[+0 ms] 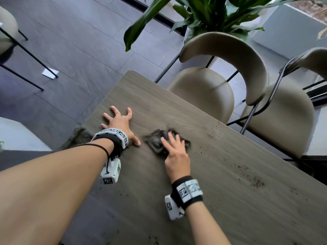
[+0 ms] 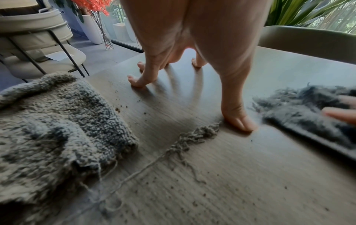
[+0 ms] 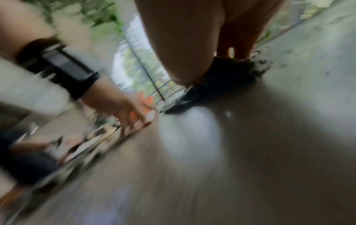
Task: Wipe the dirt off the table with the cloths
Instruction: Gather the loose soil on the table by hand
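A dark grey fringed cloth (image 1: pixel 159 142) lies on the wooden table (image 1: pixel 230 200). My right hand (image 1: pixel 174 147) presses flat on it with straight fingers; the right wrist view is blurred and shows the dark cloth (image 3: pixel 227 82) under the fingers. My left hand (image 1: pixel 120 119) is spread on the bare table near its left edge, fingertips (image 2: pixel 134 82) and thumb touching the wood. A second, beige-grey fuzzy cloth (image 2: pixel 57 129) lies by my left wrist at the table's edge (image 1: pixel 79 137), with a loose yarn strand (image 2: pixel 188 140). Dirt crumbs (image 1: pixel 256 181) scatter to the right.
Two beige chairs (image 1: pixel 221 82) (image 1: pixel 286 112) stand along the table's far side, with a leafy plant (image 1: pixel 212 15) behind them. Another chair (image 1: pixel 7 38) and a white paper (image 1: pixel 50 73) are on the grey floor to the left.
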The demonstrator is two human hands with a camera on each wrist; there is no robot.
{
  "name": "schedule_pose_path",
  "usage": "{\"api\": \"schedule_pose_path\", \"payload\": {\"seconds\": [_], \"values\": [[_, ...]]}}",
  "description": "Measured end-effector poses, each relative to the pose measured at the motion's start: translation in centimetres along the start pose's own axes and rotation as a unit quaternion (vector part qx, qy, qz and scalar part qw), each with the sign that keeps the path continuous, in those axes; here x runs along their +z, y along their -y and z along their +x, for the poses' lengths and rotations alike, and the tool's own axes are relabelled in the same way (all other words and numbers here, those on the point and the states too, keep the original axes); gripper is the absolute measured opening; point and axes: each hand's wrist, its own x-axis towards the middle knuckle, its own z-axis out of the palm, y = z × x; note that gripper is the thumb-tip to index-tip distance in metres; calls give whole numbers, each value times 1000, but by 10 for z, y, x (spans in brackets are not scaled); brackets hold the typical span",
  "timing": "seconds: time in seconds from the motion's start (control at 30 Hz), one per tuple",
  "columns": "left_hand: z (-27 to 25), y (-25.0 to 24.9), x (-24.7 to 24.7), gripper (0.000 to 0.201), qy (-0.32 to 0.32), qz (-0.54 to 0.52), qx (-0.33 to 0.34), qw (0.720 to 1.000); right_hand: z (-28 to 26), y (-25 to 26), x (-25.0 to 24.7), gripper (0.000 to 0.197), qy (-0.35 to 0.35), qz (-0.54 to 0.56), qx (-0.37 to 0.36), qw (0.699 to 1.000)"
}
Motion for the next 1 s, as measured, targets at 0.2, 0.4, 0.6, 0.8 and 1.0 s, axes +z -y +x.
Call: {"api": "schedule_pose_path", "payload": {"seconds": [0.2, 0.4, 0.6, 0.8, 1.0], "values": [[2, 1, 3, 151, -2, -11, -2, 1000, 91, -59, -43, 72, -15, -5, 76, 997], [3, 2, 4, 152, -18, -7, -1, 1000, 137, -73, -58, 59, -48, 2, 68, 997], [3, 5, 4, 152, -28, 1, 8, 1000, 156, -66, -81, 51, -71, 34, 91, 993], [1, 4, 2, 154, -21, -1, 11, 1000, 123, -26, -54, 57, -112, 20, -14, 993], [-4, 10, 4, 153, -15, -18, 27, 999, 93, 9, -3, 70, 26, -60, 45, 997]]}}
